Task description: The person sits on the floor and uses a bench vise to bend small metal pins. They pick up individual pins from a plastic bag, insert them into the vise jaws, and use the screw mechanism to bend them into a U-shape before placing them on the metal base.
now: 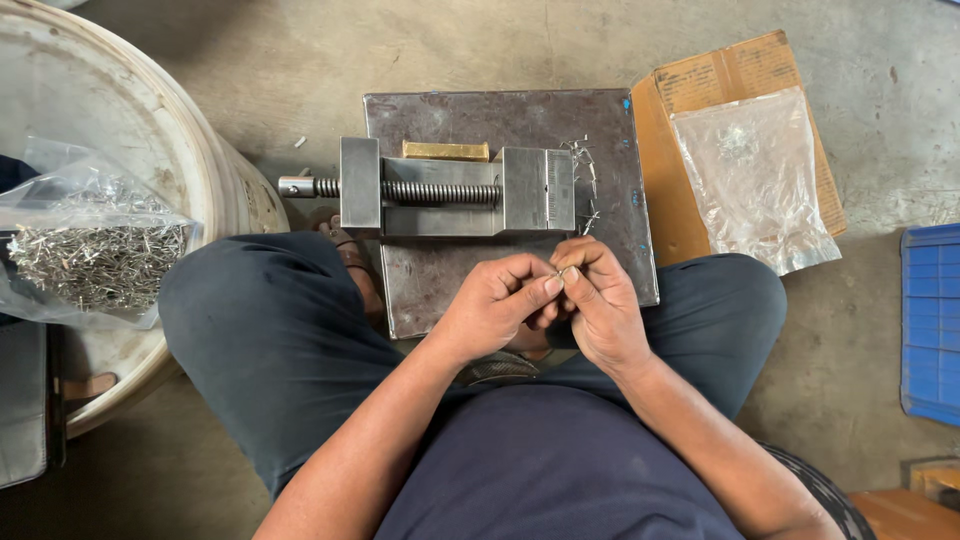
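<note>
Both hands meet over the lap, just near of the vise (455,187). Left hand (497,303) and right hand (597,300) pinch one small metal pin (559,271) between closed fingertips. Pin looks light, stiff, slippery; best held at its ends. Bag of pins (95,250) far left.

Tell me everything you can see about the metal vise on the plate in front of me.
The vise is grey steel, lying flat across a dark metal plate on the floor. A threaded screw runs between its left end block and the sliding block on the right; the screw's end sticks out left. A brass-coloured bar lies against its far side. Neither hand touches it.
</note>
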